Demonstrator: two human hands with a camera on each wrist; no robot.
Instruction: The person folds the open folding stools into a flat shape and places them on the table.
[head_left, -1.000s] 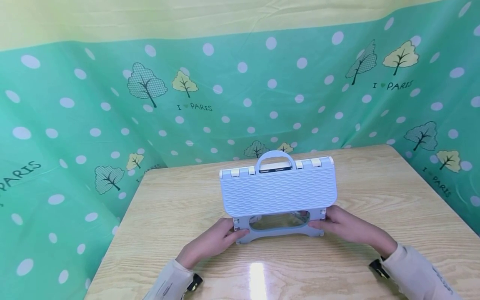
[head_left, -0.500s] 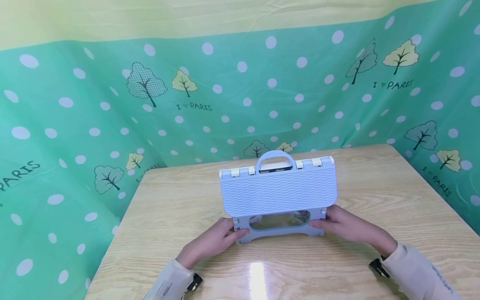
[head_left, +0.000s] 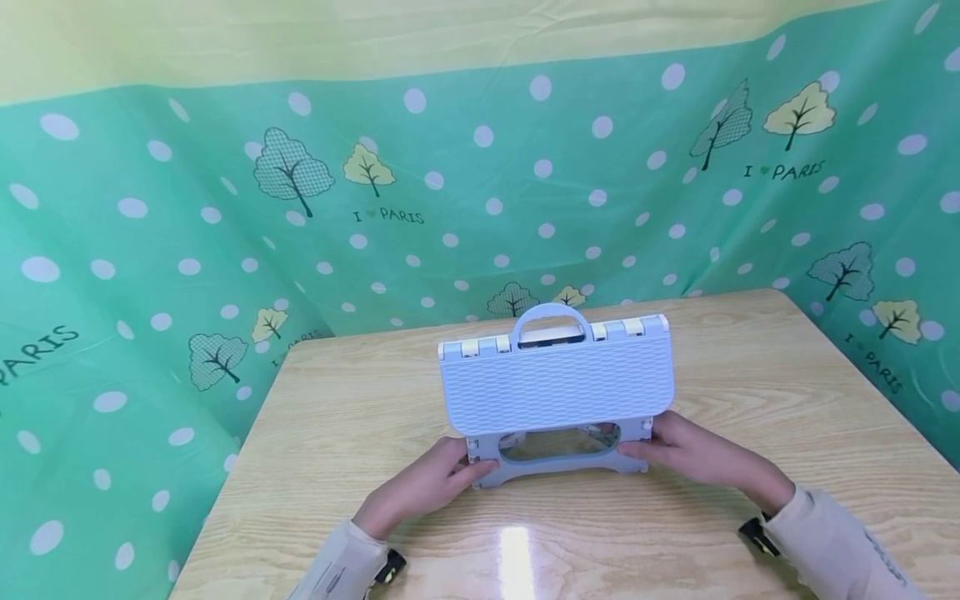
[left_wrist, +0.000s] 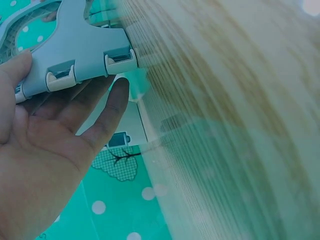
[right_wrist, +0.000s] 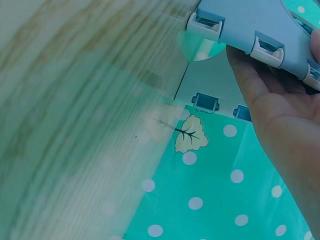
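A light blue plastic folding stool (head_left: pixel 558 379) with a woven-textured top panel and an arched carry handle (head_left: pixel 551 312) stands on the table in the head view. Its front leg panel has a wide oval cutout and white hinge pieces. My left hand (head_left: pixel 431 479) grips the left edge of that panel, thumb across the front. At the opposite edge my right hand (head_left: pixel 693 450) does the same. Both wrist views show fingers (left_wrist: pixel 111 107) reaching behind the hinged side of the leg (left_wrist: pixel 85 37); in the right wrist view the thumb is mostly out of frame.
The wood-grain table (head_left: pixel 352 392) extends around the stool on all sides and carries a bright light reflection (head_left: pixel 516 562) near the front. Behind and beside it hangs a green curtain (head_left: pixel 480 192) with white dots and printed trees.
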